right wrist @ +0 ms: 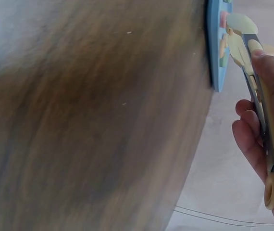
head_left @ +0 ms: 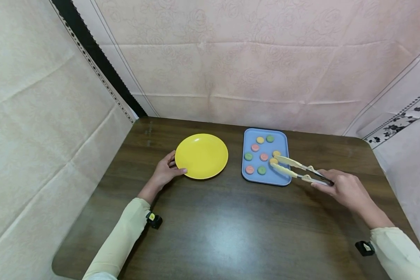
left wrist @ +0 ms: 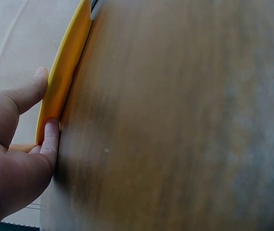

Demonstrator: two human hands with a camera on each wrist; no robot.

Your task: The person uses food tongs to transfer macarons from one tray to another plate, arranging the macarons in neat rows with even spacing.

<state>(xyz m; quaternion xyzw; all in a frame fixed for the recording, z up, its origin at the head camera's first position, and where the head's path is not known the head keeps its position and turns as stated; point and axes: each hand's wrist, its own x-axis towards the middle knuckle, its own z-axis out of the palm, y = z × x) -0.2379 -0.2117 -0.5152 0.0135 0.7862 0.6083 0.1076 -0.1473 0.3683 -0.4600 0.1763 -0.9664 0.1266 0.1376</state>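
My left hand [head_left: 166, 171] pinches the left rim of a round yellow plate [head_left: 201, 156], thumb on top. In the left wrist view, the fingers [left wrist: 52, 137] reach the plate's underside edge. My right hand [head_left: 346, 188] grips cream-tipped metal tongs [head_left: 309, 179], whose arms stand apart over the right side of a blue tray [head_left: 246, 136]. Between or just beside the tong tips lies a yellow macaron-like disc [head_left: 273, 161]; whether they touch it cannot be told. Another yellow disc [head_left: 276, 153] sits right behind it. More pink discs [head_left: 264, 156], green discs [head_left: 261, 170] and a yellow one [head_left: 260, 140] rest on the tray.
The plate and tray stand apart on a dark brown wooden table [head_left: 217, 221], toward its far edge. Pale patterned cloth [head_left: 231, 74] hangs behind the table and at both sides. A black band [head_left: 101, 62] shows at the back left.
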